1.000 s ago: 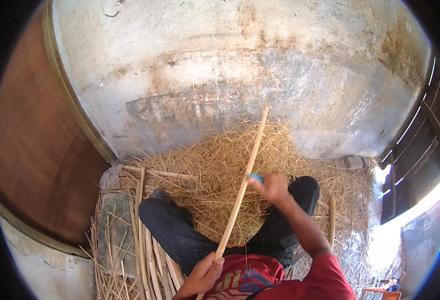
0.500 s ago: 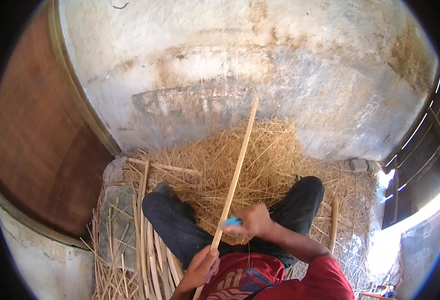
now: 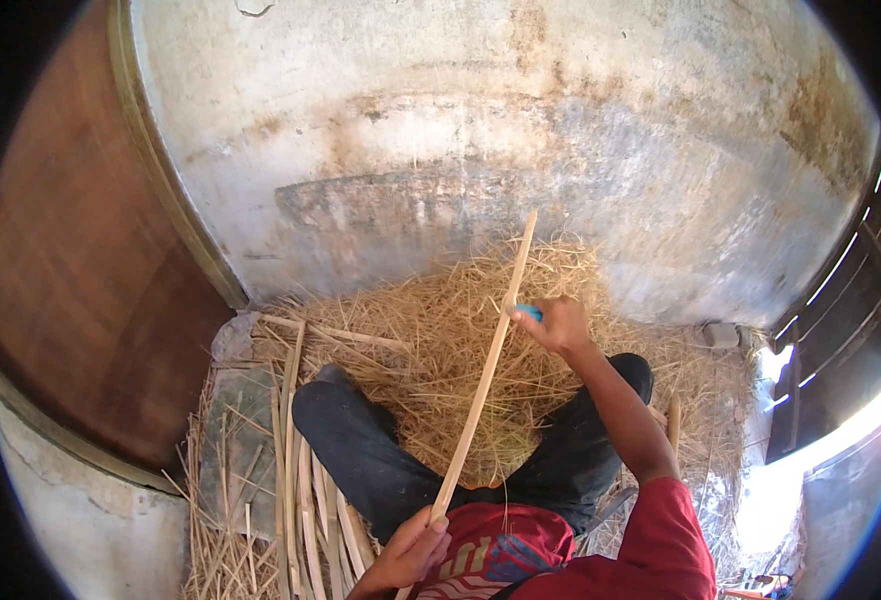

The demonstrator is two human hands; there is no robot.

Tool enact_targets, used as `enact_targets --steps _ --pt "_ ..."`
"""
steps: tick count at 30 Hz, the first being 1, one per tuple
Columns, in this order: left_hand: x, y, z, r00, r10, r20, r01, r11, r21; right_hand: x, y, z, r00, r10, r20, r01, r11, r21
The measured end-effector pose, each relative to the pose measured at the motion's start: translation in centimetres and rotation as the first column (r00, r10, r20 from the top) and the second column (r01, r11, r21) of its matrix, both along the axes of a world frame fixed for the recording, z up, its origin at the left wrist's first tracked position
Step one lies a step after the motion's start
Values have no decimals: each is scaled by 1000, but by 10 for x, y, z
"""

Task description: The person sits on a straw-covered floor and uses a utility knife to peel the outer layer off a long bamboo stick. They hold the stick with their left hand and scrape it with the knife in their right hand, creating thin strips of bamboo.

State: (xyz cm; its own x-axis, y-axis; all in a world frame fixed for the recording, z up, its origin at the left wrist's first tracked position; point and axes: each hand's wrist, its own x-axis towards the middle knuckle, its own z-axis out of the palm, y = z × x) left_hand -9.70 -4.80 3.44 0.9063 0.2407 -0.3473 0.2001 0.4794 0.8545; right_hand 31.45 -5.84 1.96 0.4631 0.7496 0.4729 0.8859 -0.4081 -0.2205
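Observation:
A long pale bamboo strip slants up and away from my lap, its far end in front of the wall. My left hand is closed round its near part, close to my red shirt. In my closed right hand is a small blue-handled knife, held against the strip's upper part. The blade is mostly too small to make out. A thin shaving seems to curl up where the knife meets the strip.
A heap of straw-coloured shavings lies between my crossed legs and the stained wall. Several split strips lie left of my knee, beside a grey slab. A brown panel stands at left, a small block at right.
My right hand has moved the knife away from me along the strip, from near my left hand to the upper part. My left hand keeps its hold, slightly lower.

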Motion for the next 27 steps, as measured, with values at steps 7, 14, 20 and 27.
enact_targets --steps 7,14,20,27 --pt "-15 -10 22 975 -80 -206 79 997 -10 109 -4 32 886 -435 -164 424 900 -97" --pt "-20 -10 15 974 -111 -198 137 983 124 165 -57 41 590 -707 -389 716 681 -153" --pt "11 22 -4 988 3 -154 20 989 148 -13 -43 6 850 -268 -452 237 963 -126" --pt "42 29 8 999 41 -8 -35 918 396 -146 -47 -1 947 300 -117 -300 954 19"
